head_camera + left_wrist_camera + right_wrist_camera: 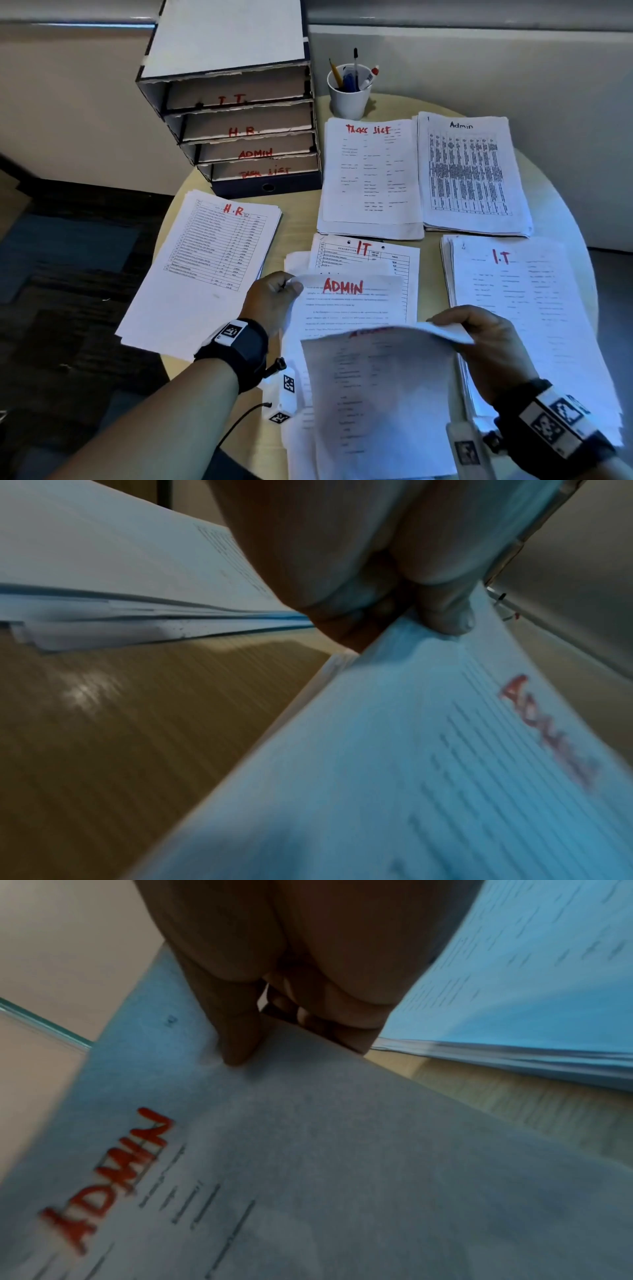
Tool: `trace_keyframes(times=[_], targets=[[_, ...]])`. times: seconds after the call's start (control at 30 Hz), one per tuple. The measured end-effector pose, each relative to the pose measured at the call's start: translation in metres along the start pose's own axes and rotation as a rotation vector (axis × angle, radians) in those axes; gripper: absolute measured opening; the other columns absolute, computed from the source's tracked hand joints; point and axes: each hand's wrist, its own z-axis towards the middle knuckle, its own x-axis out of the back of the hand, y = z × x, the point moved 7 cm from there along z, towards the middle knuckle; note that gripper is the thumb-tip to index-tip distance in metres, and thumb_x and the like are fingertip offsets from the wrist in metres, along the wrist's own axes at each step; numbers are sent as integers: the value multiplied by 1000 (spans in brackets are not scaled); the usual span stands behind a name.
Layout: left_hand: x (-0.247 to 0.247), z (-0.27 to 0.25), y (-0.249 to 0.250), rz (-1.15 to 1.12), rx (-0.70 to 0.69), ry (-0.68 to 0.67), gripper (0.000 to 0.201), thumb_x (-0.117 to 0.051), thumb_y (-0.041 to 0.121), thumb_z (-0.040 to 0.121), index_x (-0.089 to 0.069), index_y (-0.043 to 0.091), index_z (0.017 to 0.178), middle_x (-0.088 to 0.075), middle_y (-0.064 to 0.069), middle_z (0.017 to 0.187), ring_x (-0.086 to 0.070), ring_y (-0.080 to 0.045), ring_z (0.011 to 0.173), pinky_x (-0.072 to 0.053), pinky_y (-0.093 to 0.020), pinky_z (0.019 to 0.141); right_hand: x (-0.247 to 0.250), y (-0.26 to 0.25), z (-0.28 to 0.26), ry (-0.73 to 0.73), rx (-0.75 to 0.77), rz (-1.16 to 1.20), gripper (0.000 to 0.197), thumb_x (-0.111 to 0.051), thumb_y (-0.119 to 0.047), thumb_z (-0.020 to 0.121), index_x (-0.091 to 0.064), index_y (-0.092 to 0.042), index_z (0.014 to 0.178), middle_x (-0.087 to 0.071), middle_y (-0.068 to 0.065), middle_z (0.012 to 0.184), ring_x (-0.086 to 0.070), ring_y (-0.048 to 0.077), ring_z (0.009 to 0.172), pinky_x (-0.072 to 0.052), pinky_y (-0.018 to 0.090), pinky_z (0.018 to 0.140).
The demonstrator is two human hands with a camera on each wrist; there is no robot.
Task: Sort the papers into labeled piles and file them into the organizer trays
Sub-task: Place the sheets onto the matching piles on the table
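Note:
My left hand [274, 301] pinches the top-left corner of a sheet headed ADMIN [346, 308] on the unsorted stack near the table's front; the left wrist view shows the thumb [445, 615] on that ADMIN sheet [411, 750]. My right hand [479, 339] grips a second ADMIN sheet [380, 394] by its top-right corner and holds it lifted and curled; its thumb [236, 1031] presses on that paper [308, 1150]. An IT sheet [363, 253] lies beneath. Sorted piles lie around: H.R [209, 270], Tasks List [370, 178], Admin [472, 174], I.T [524, 308].
The organizer [239, 113] with trays marked I.T, H.R, ADMIN and TASK LIST stands at the table's back left. A white cup of pens [349, 92] stands right of it. The round wooden table [301, 212] ends near the piles' outer edges.

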Motion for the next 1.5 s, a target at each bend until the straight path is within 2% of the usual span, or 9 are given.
trace_keyframes(times=[0.17, 0.27, 0.43, 0.5, 0.6, 0.7, 0.97, 1.3, 1.5], targets=[[-21, -34, 24, -161, 57, -331, 28, -50, -8, 95, -64, 11, 82, -55, 2, 71, -42, -6, 53, -38, -16, 53, 4, 20, 0, 41, -84, -207, 27, -80, -7, 76, -74, -22, 97, -69, -17, 106, -66, 11, 96, -53, 30, 79], [-27, -50, 26, -239, 92, -472, 21, -48, -4, 99, -65, 8, 97, -59, 9, 65, -47, -4, 57, -40, -13, 56, 2, 31, -3, 45, -96, -250, 18, -80, -13, 76, -74, -25, 87, -75, -2, 86, -70, 29, 85, -57, 48, 76], [-1, -1, 8, 400, -5, -94, 25, -67, 15, 84, -64, 26, 107, -63, 2, 122, -61, -19, 105, -50, -27, 90, 8, 46, -9, 83, -153, -63, 51, -71, 8, 80, -64, -28, 115, -75, 8, 98, -71, 33, 90, -57, 54, 81], [-9, 14, 8, 733, -52, -108, 36, -77, 32, 76, -61, 20, 106, -56, -5, 118, -56, -29, 108, -50, -37, 90, 12, 52, -11, 89, -163, -53, 61, -70, 8, 81, -58, -28, 128, -74, 5, 103, -71, 29, 92, -58, 47, 79], [-18, 26, 6, 915, 32, -131, 48, -80, 47, 69, -54, 26, 103, -46, -4, 115, -49, -32, 110, -49, -41, 85, 14, 46, -12, 75, -113, -193, 25, -71, 5, 81, -75, -18, 91, -76, 4, 79, -71, 30, 76, -59, 32, 63], [-18, 32, 1, 891, 74, -78, 60, -80, 46, 72, -53, 33, 124, -47, -2, 126, -48, -28, 119, -46, -44, 92, 14, 45, -13, 73, -82, -175, 25, -71, 8, 80, -75, -15, 72, -72, 7, 71, -64, 22, 65, -52, 27, 59], [-10, 20, 1, 697, -136, -21, 14, -60, 20, 90, -65, 25, 102, -61, -1, 108, -57, -28, 104, -50, -42, 86, 16, 51, -14, 79, -83, -161, 26, -74, 5, 77, -76, -21, 76, -76, 2, 86, -68, 31, 92, -53, 47, 86], [-8, 10, 40, 693, -570, 9, 33, -46, 32, 86, -74, 14, 91, -63, -7, 91, -57, -34, 89, -53, -42, 73, 5, 43, -8, 36, 41, -174, 26, -76, 5, 77, -75, -21, 78, -76, -5, 96, -70, 18, 94, -54, 45, 92], [-8, 8, 36, 519, -395, -73, 17, -49, 18, 102, -61, 14, 112, -64, -3, 98, -58, -24, 87, -45, -27, 72, 3, 46, 1, 12, 79, -217, 31, -74, 6, 78, -75, -25, 77, -76, -11, 98, -70, 17, 98, -54, 37, 91]])
